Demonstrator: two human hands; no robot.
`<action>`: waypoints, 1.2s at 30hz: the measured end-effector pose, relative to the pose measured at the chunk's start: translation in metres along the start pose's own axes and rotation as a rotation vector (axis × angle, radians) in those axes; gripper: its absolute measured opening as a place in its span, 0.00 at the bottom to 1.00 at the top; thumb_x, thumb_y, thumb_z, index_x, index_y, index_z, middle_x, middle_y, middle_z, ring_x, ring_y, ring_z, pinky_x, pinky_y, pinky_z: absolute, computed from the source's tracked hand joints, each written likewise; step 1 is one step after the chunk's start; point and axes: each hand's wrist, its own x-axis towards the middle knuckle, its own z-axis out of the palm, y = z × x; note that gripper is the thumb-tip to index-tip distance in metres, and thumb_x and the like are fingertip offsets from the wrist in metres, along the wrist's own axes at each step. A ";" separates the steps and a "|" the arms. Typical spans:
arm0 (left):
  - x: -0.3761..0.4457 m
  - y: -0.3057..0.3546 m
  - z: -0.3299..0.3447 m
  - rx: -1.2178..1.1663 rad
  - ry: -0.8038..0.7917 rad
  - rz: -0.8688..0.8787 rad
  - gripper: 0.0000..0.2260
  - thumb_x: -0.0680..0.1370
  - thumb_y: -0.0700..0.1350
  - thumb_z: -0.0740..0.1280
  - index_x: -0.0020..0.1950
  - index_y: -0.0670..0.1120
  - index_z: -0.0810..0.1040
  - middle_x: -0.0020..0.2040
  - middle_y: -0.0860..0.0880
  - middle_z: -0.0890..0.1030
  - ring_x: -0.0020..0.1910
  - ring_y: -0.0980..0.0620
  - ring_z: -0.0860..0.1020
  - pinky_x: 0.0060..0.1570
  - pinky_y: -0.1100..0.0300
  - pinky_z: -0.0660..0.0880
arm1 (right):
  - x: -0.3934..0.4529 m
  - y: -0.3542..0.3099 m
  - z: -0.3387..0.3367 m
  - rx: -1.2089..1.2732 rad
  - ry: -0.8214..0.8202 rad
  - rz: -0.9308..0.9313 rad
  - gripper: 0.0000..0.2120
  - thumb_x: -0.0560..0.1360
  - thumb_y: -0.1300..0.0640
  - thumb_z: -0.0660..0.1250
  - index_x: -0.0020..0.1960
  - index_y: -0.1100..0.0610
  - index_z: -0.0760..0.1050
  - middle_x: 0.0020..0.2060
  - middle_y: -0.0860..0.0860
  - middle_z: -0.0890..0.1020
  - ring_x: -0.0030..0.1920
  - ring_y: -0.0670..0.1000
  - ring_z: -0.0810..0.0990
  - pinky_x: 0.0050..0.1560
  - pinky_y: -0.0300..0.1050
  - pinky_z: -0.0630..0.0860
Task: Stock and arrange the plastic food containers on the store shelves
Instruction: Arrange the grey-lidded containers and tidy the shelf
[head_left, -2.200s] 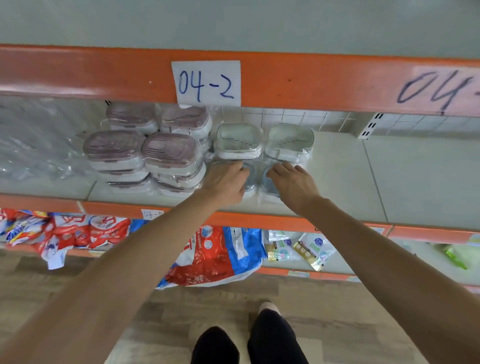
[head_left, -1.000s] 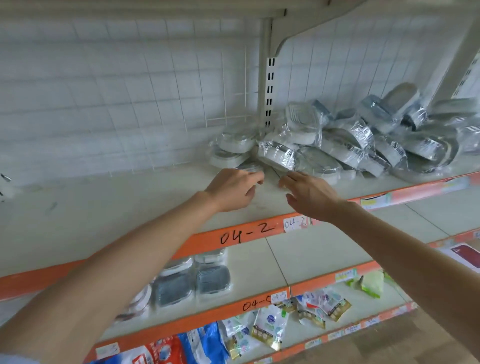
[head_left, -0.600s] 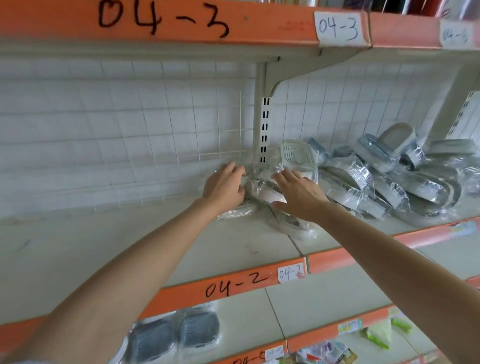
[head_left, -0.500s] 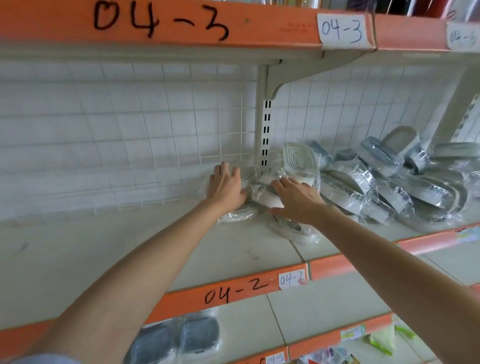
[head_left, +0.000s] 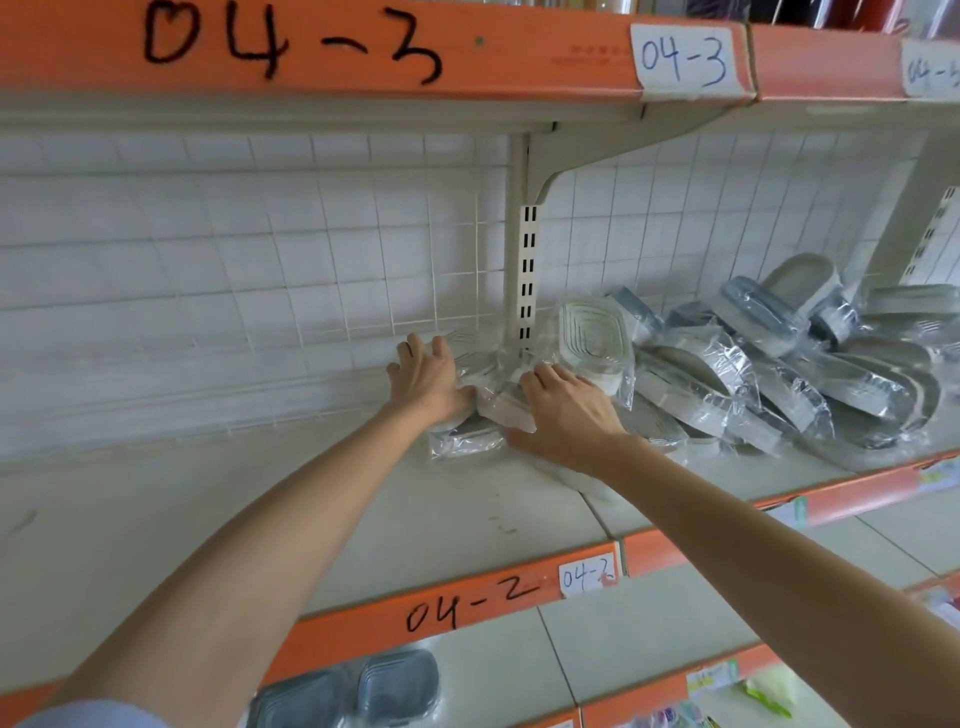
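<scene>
Wrapped plastic food containers lie in a loose heap (head_left: 769, 374) on the cream middle shelf (head_left: 260, 519). My left hand (head_left: 428, 376) rests flat, fingers spread, on a wrapped pack (head_left: 467, 439) at the heap's left end, close to the wire back grid. My right hand (head_left: 563, 415) lies over a neighbouring white container pack (head_left: 506, 413), thumb at its near edge, fingers fairly straight. Just behind my right hand a pale container set (head_left: 595, 340) stands on edge, leaning on the upright post.
An orange shelf edge marked 04-3 (head_left: 291, 47) overhangs above. A slotted upright post (head_left: 527, 275) stands behind the hands. The orange 04-2 edge (head_left: 467, 603) runs below, with dark-lidded containers (head_left: 363, 693) on the lower shelf.
My view rose from the lower shelf to the middle one. Both hands reached deeper into the left end of the heap and settled on the wrapped packs.
</scene>
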 end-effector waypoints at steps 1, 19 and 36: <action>-0.003 -0.005 -0.003 0.009 0.019 0.020 0.34 0.72 0.60 0.68 0.67 0.40 0.61 0.62 0.39 0.63 0.63 0.39 0.63 0.57 0.48 0.66 | 0.002 -0.007 -0.002 0.019 0.016 -0.015 0.28 0.73 0.39 0.63 0.63 0.58 0.68 0.59 0.53 0.73 0.62 0.53 0.70 0.56 0.47 0.70; -0.144 -0.190 -0.058 -0.022 -0.190 -0.270 0.29 0.70 0.56 0.70 0.62 0.41 0.64 0.58 0.43 0.61 0.62 0.42 0.62 0.60 0.49 0.68 | 0.005 -0.115 0.028 0.217 -0.277 -0.421 0.28 0.71 0.50 0.71 0.68 0.46 0.65 0.71 0.54 0.62 0.72 0.56 0.59 0.70 0.50 0.59; -0.165 -0.205 -0.023 -0.037 -0.428 -0.335 0.46 0.66 0.65 0.72 0.73 0.42 0.55 0.72 0.44 0.60 0.71 0.43 0.59 0.66 0.42 0.60 | 0.031 -0.184 0.057 0.304 -0.530 0.159 0.39 0.71 0.41 0.68 0.70 0.60 0.53 0.66 0.66 0.63 0.67 0.66 0.63 0.63 0.56 0.64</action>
